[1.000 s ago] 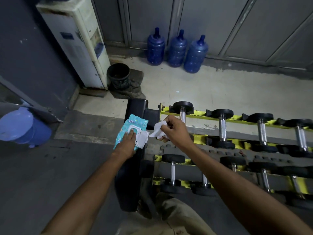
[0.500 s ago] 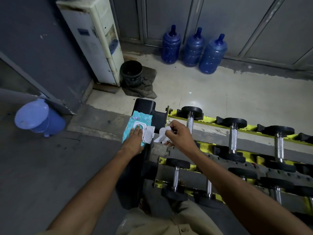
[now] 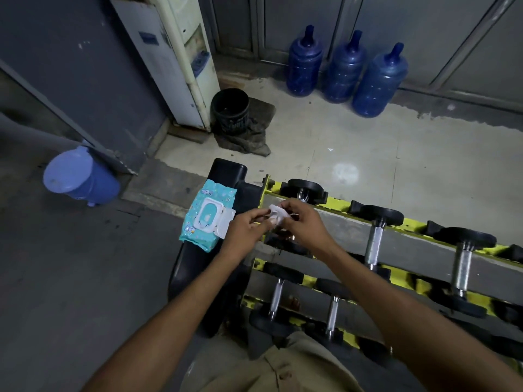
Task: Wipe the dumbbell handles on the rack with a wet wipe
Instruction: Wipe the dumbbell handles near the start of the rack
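Dumbbell handles (image 3: 375,244) lie across the yellow-edged rack (image 3: 339,200) in two rows. Each runs from the near rail to the far rail, with black weights at both ends.

We hold the wet wipe (image 3: 276,215) bunched between both hands, just above the left end of the upper row. The left grip (image 3: 246,230) pinches its left edge between thumb and fingertips. The right grip (image 3: 304,224) pinches the right side, fingers curled round the crumpled sheet. Neither has anything else in it. The wipe touches no handle, so we judge that wiping has not begun and that we are opening out or folding the sheet.

What the coming move turns on is the first dumbbell (image 3: 305,188) of the upper row. It sits right beneath our hands and is mostly hidden by them; only its far weight and a bit of bright metal show. Its long axis runs away from us, so the wipe would have to wrap round it crosswise and slide toward us and back.

The right grip lies over that handle, and every other handle lies further to its side. The left grip is nearer the pack of wipes (image 3: 208,219), which rests lid open on the rack's black end post (image 3: 226,171). We would let the right take the wipe straight down.
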{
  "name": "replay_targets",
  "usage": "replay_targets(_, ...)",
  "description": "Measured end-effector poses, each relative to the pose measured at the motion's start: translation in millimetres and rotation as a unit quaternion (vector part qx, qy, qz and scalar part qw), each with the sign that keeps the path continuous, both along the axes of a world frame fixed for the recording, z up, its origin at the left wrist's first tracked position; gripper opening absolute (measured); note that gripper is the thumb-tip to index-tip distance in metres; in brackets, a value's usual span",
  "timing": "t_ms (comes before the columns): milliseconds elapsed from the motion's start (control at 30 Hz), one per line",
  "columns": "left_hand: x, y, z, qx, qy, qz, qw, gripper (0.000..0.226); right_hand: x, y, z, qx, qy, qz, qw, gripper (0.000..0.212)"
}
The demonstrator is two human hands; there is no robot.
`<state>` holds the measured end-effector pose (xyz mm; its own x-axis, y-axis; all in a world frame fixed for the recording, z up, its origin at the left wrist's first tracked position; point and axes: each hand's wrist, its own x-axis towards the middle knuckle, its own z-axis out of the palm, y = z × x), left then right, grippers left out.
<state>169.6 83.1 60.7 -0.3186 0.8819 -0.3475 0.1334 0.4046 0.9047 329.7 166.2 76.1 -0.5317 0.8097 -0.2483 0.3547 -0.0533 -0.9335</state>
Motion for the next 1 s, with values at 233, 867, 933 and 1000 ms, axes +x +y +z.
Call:
replay_targets(233,21.4,10.5,-5.7,-0.035,0.019,0.040,0.998,0.015,33.7,-1.6,0.5,-0.054,0.036,-0.015,0.998,0.014)
replay_targets(867,44.0,15.0,-14.2,-0.055,0.209,-0.177,0.960,0.040,33.7,46.6,-31.2,0.277,-0.180,-0.017,0.944,0.026)
replay_targets(933,46.8,2.1,-16.3,-0.077,0.250,-0.239,0.935,0.053,28.8,54.1,-38.3,0.319,-0.236,0.047,0.917,0.029)
replay_targets(1000,49.2,-8.6,-19.8,-0.091,0.280,-0.282,0.913,0.064,26.7,56.7,-46.6,0.363,-0.288,0.116,0.878,0.034)
